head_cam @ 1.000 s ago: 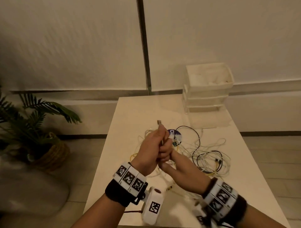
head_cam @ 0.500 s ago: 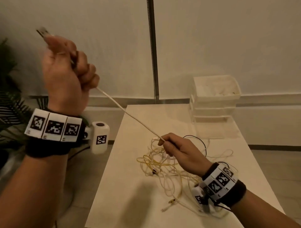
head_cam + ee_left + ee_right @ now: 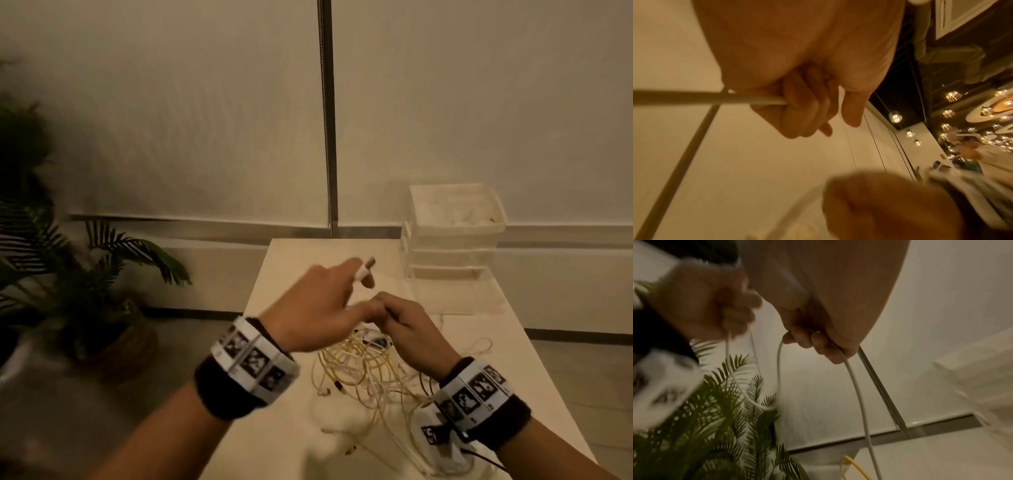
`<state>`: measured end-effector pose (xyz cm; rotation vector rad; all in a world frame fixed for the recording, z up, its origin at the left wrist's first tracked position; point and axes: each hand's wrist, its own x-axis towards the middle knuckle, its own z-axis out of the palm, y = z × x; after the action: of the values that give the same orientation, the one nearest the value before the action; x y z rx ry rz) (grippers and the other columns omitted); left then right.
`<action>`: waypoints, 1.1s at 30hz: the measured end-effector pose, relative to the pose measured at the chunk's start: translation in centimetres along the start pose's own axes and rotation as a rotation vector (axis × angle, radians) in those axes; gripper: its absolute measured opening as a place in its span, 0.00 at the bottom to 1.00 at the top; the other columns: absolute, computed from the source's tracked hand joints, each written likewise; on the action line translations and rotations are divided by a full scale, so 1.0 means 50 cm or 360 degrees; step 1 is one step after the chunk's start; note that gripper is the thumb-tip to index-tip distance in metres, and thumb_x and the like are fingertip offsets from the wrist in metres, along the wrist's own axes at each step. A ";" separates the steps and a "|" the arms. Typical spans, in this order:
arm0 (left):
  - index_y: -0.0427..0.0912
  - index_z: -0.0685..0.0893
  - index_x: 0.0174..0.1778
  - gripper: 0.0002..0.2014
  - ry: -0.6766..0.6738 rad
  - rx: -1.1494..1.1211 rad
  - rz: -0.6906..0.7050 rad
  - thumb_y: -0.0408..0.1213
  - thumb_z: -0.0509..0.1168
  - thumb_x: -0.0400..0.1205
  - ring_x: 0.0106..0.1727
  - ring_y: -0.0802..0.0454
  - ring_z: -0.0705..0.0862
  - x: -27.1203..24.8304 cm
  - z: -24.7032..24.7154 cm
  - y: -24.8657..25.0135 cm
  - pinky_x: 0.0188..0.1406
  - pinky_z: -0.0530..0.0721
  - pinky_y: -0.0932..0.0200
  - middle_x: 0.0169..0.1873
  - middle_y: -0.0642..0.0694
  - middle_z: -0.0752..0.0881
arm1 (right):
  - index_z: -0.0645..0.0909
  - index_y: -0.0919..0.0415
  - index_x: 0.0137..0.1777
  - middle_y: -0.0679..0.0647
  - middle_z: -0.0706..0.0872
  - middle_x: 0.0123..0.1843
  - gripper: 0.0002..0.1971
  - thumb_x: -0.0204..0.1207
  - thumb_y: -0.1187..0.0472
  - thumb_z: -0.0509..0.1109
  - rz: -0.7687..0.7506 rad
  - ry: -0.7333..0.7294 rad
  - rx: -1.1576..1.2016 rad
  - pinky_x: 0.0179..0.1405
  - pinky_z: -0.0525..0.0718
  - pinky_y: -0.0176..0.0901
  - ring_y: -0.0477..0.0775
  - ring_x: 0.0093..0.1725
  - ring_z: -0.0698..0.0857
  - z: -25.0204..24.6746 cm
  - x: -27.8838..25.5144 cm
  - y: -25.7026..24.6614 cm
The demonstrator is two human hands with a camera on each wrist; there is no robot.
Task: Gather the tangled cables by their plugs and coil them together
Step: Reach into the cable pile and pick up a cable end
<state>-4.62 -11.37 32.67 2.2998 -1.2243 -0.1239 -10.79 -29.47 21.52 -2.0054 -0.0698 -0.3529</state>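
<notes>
A tangle of white, yellow and dark cables [image 3: 359, 370] lies on the white table [image 3: 284, 404]. My left hand [image 3: 342, 294] hovers above it, fingers curled round a white cable [image 3: 748, 99]. That cable's USB plug [image 3: 367, 269] sticks out past the knuckles. My right hand [image 3: 388, 313] meets the left one fingertip to fingertip and grips the same white cable [image 3: 857, 386], which drops from it towards the pile. In the right wrist view a slack loop [image 3: 764, 405] hangs between the left hand [image 3: 701, 305] and the right hand [image 3: 807, 340].
Stacked translucent plastic drawers [image 3: 452, 236] stand at the table's far right corner. A potted palm [image 3: 78, 274] is on the floor left of the table. A wall with a dark vertical strip [image 3: 327, 120] rises behind. A yellow cable [image 3: 856, 466] runs below my right hand.
My left hand, raised high to the left half a second ago with the cable stretched taut, has come down to meet the right hand. The cable between them now hangs slack.
</notes>
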 end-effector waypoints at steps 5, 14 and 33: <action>0.50 0.71 0.45 0.08 0.0034 -0.0158 -0.0064 0.46 0.63 0.85 0.28 0.52 0.74 0.052 0.120 -0.025 0.30 0.66 0.55 0.26 0.55 0.77 | 0.81 0.61 0.42 0.50 0.84 0.35 0.14 0.84 0.55 0.59 -0.0036 0.0053 0.0090 0.39 0.78 0.50 0.55 0.37 0.80 -0.044 0.000 -0.024; 0.42 0.81 0.51 0.09 0.0286 0.0086 0.0144 0.44 0.63 0.86 0.38 0.38 0.83 0.131 0.062 -0.020 0.33 0.67 0.56 0.35 0.38 0.87 | 0.75 0.47 0.59 0.48 0.85 0.37 0.14 0.83 0.68 0.62 -0.0013 0.0254 0.0291 0.41 0.84 0.45 0.49 0.36 0.82 -0.056 0.008 -0.024; 0.52 0.72 0.79 0.24 0.0358 -0.0075 0.0618 0.39 0.65 0.85 0.23 0.65 0.76 0.157 0.056 0.038 0.29 0.72 0.74 0.37 0.58 0.84 | 0.73 0.65 0.48 0.49 0.59 0.24 0.14 0.87 0.56 0.55 0.0561 0.0276 0.0821 0.23 0.53 0.39 0.48 0.22 0.55 -0.096 -0.015 0.008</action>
<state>-2.30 -19.61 32.47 1.9315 -1.4987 0.2353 -12.45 -33.81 22.94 -1.4357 0.2738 -0.2479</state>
